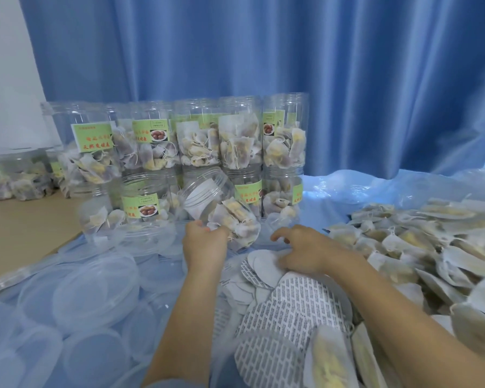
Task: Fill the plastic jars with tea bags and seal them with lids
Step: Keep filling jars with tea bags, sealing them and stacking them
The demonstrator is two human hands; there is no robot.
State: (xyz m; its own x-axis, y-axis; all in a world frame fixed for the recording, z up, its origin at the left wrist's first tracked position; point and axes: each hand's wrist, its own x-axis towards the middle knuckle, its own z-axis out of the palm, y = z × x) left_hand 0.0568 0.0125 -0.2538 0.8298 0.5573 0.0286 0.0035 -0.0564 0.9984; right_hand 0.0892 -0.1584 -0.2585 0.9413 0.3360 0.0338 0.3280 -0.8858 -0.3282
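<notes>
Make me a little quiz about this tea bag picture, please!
1. True or false: the left hand holds a tilted jar with tea bags in it.
2. What do the right hand fingers rest on: A) clear lids, B) round seal liners, C) the curtain?
3. Fill in: the loose tea bags are piled on the person's ____ side.

Key: 1 true; 2 B; 3 right.

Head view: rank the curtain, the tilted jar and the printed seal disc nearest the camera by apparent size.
1. Blue curtain, largest by far.
2-3. Printed seal disc and tilted jar: alike; the disc's nearness inflates it.
</notes>
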